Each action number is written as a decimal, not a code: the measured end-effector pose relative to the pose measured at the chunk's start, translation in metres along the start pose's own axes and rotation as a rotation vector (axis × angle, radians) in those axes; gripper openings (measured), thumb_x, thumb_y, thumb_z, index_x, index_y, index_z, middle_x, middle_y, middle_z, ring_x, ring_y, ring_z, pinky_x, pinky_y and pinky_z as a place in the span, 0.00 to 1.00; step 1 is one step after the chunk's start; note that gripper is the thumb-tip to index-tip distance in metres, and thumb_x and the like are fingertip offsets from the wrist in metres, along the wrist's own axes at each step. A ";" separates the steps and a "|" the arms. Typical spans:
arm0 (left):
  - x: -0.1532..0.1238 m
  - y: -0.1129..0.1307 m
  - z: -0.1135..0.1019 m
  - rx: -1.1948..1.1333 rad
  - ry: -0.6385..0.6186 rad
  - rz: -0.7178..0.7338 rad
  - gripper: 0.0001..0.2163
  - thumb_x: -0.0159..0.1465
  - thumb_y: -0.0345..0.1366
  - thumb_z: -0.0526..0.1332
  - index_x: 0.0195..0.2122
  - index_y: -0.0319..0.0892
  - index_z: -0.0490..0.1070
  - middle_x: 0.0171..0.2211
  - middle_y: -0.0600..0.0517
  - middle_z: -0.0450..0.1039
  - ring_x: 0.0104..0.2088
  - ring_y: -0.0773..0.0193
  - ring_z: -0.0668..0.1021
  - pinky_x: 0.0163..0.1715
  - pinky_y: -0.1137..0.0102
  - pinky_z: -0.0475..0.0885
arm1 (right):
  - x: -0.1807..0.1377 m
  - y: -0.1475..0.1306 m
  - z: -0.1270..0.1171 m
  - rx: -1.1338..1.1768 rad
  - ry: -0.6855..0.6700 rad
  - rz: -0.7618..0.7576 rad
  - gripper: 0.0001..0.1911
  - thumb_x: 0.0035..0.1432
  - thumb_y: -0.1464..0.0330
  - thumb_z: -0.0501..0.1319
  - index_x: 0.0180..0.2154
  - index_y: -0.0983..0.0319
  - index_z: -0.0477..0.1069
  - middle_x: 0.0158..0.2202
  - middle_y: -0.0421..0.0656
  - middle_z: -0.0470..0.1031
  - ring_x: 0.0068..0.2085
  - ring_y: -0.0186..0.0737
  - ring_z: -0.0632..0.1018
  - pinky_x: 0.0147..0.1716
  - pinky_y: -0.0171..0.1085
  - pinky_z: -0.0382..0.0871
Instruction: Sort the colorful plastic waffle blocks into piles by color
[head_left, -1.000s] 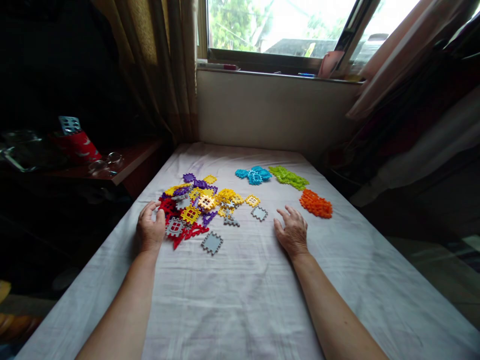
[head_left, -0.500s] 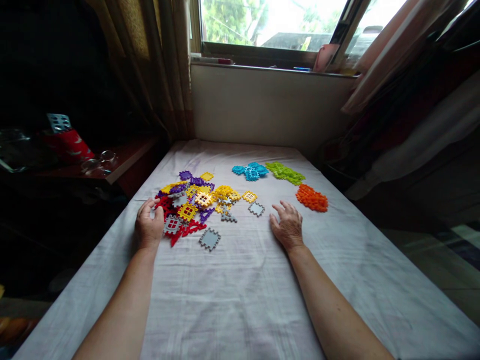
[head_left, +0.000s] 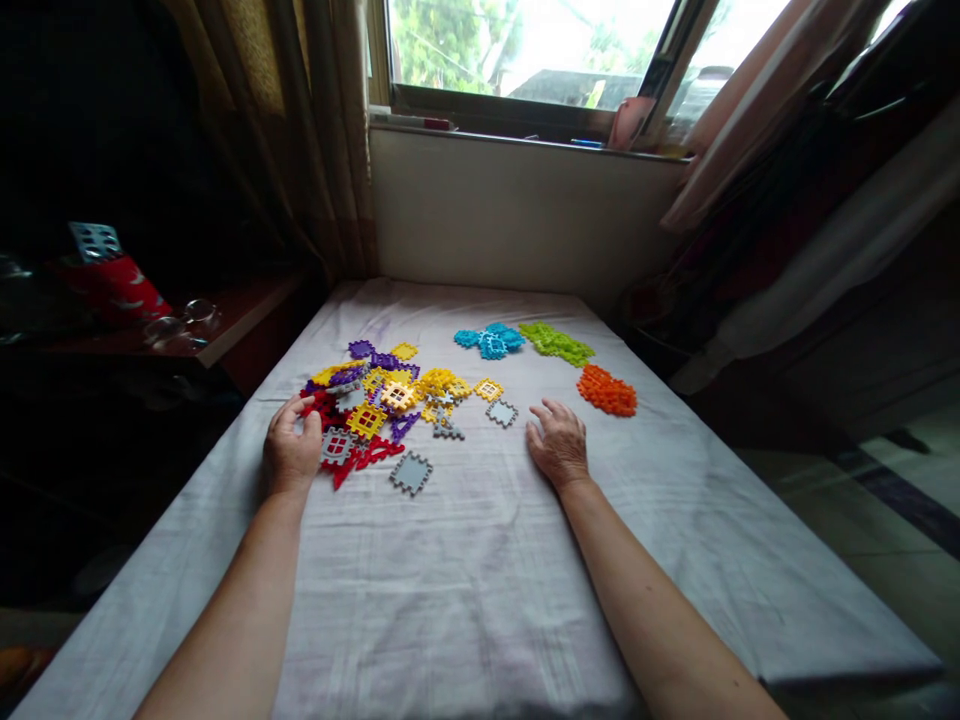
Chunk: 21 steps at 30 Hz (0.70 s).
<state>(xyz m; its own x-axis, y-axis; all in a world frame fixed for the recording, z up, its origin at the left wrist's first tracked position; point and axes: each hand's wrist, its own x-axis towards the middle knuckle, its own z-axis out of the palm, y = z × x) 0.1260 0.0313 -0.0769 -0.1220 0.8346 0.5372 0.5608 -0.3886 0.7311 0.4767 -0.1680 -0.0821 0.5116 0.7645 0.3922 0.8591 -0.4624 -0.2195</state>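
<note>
My left hand (head_left: 292, 447) rests at the left edge of a mixed pile of toothed plastic building tiles, thumb and fingers apart, nothing seen in it. Closest to it are red tiles (head_left: 379, 450) and a grey window tile (head_left: 337, 446). Yellow tiles (head_left: 367, 421) and purple tiles (head_left: 362, 349) make up much of the heap. A grey square tile (head_left: 411, 473) lies in front, and another grey tile (head_left: 502, 413) lies between the pile and my right hand (head_left: 559, 442). That hand is on the sheet, fingers spread, holding nothing.
Sorted groups of blue tiles (head_left: 491, 340), green tiles (head_left: 556, 343) and orange tiles (head_left: 607, 390) lie toward the far right of the cloth-covered table (head_left: 450, 620). At left, a side table (head_left: 247, 310) carries glasses (head_left: 182, 322) and a red container (head_left: 124, 288). A window stands behind.
The view has turned slightly right, so everything sits a little further left. Both hands stay beside the same tiles, with no tile visibly moved.
</note>
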 end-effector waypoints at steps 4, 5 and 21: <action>0.001 -0.001 0.002 0.001 0.001 0.005 0.13 0.60 0.39 0.57 0.42 0.42 0.76 0.50 0.43 0.77 0.54 0.54 0.77 0.59 0.59 0.69 | 0.001 -0.001 -0.001 -0.004 -0.020 0.001 0.19 0.62 0.67 0.55 0.51 0.60 0.77 0.59 0.50 0.73 0.59 0.49 0.69 0.58 0.45 0.59; 0.001 -0.002 0.002 0.003 -0.001 0.008 0.13 0.60 0.39 0.57 0.42 0.42 0.76 0.50 0.43 0.77 0.54 0.54 0.77 0.59 0.59 0.69 | 0.001 -0.001 -0.001 -0.001 -0.015 -0.002 0.18 0.62 0.67 0.55 0.50 0.60 0.77 0.58 0.49 0.74 0.58 0.49 0.70 0.57 0.45 0.60; 0.001 0.001 0.005 0.007 -0.012 0.027 0.14 0.59 0.39 0.57 0.42 0.40 0.77 0.51 0.41 0.77 0.54 0.52 0.77 0.59 0.58 0.69 | 0.000 0.006 0.008 0.058 0.091 -0.071 0.15 0.61 0.69 0.57 0.46 0.60 0.78 0.54 0.50 0.77 0.53 0.48 0.74 0.53 0.45 0.63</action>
<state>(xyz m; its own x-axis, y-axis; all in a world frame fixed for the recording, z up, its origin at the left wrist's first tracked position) 0.1302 0.0340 -0.0776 -0.0967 0.8287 0.5512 0.5696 -0.4081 0.7135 0.4820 -0.1670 -0.0904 0.4488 0.7490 0.4875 0.8936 -0.3803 -0.2384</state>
